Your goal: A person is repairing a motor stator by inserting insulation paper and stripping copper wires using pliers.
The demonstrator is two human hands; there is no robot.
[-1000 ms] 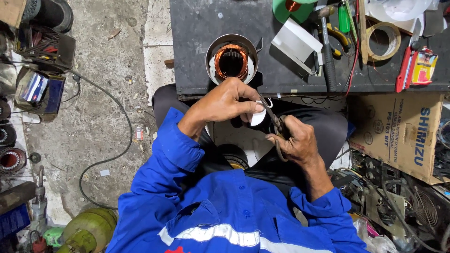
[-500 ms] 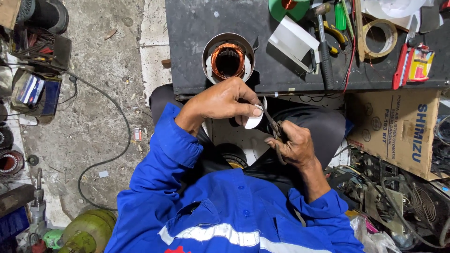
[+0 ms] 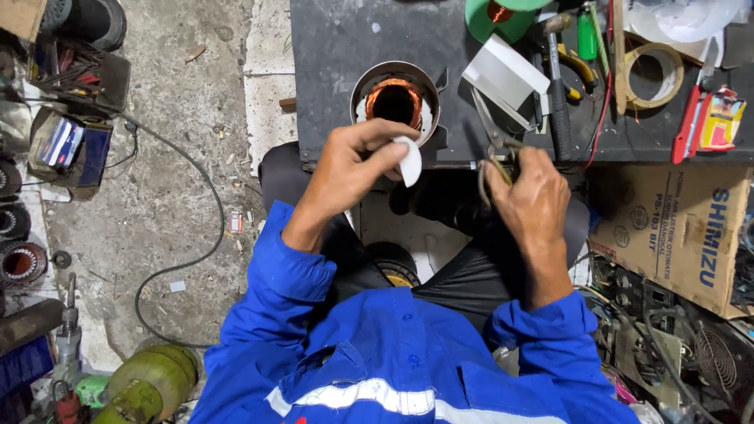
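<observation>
The person's left hand [image 3: 345,169] is pinching a small white paper slip [image 3: 408,161] between thumb and fingertips, just near of the round copper-wound motor stator [image 3: 394,102] on the dark workbench [image 3: 330,63]. The slip's long axis is running near-to-far. The right hand [image 3: 534,196], further right, is closing around metal scissors [image 3: 491,133] whose blades are pointing far.

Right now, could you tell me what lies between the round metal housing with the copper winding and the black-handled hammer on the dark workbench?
In the head view, between the metal housing and the hammer lie folded white sheets and the scissor blades held by the right hand.
</observation>
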